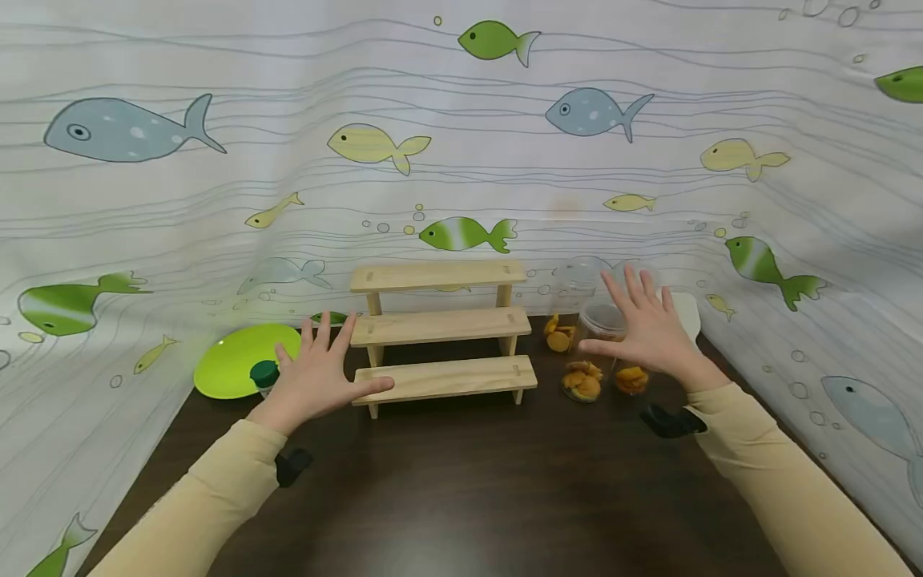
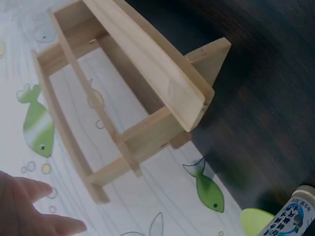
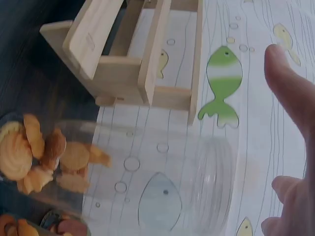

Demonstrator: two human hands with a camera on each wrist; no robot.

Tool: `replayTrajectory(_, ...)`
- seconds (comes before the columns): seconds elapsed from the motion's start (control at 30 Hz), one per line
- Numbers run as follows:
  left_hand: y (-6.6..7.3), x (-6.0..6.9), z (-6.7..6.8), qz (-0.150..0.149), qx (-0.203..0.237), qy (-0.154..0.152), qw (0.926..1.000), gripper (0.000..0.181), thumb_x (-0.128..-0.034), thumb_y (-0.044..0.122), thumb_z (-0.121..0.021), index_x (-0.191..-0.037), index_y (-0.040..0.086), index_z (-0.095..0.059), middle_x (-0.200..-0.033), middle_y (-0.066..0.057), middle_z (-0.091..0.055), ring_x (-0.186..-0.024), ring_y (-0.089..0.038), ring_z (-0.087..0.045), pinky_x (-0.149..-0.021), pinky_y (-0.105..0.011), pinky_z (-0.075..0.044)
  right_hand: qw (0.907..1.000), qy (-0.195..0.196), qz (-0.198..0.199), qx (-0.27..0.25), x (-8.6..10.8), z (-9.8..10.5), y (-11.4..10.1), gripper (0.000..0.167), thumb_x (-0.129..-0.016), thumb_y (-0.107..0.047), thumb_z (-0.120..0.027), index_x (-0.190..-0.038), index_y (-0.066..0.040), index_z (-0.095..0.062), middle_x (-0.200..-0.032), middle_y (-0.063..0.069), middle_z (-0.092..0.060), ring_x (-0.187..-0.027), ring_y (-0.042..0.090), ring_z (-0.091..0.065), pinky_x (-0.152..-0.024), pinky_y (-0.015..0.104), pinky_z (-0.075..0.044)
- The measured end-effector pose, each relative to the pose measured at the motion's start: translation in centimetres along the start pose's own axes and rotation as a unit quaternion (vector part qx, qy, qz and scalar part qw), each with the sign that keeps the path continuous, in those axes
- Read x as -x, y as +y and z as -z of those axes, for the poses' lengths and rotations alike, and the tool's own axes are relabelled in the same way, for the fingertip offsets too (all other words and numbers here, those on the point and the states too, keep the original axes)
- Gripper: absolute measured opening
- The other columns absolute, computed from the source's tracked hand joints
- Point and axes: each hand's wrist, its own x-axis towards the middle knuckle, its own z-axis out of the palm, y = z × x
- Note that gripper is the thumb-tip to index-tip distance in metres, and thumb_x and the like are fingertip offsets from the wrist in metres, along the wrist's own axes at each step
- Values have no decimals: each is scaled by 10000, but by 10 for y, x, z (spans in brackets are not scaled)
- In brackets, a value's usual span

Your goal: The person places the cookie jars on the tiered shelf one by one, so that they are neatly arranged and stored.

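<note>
I've got left hand (image 1: 313,381) and right hand (image 1: 652,332) spread, gripping nothing. Pale wooden 3-tier stand (image 1: 441,327) sits between them, table's (image 1: 447,481) back edge. Clear cylindrical jars (image 1: 604,316) of orange-brown snacks (image 1: 581,383) near right hand, back-right corner; green-capped bottle (image 1: 264,373) and lime-green oval plate (image 1: 227,365) near left, back-left corner.

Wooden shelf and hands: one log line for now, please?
left hand: spread, near shelf | right hand: spread, near jars | jars: cookies inside | both hands: holding nothing
</note>
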Motion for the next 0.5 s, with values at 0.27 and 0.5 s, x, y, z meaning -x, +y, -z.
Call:
replayTrajectory(0.27,-7,-12,-8,-24,419,-104,9991,1162,-732,778,-545,-1527,80,-64,-1530,-322,-52,-1373,-552,-32,-994,-802,-56,9948,333,136,-954,-9,-5,27,1026,-816,-534,-670,-1537,-167,-40,-1580,156,85,-1431,389,111,-1084,698,49)
replayTrajectory(0.5,-13,-25,-19,316,1197,-536,9909,1156,-789,735,-528,-1490,-56,-59,-1483,-355,-195,-1315,-519,-293,-1022,-638,-345,9707,766,-117,-2273,-12,0,61,954,-814,-327,-749,-1527,-298,-115,-1598,12,24,-1457,267,78,-1036,758,-58)
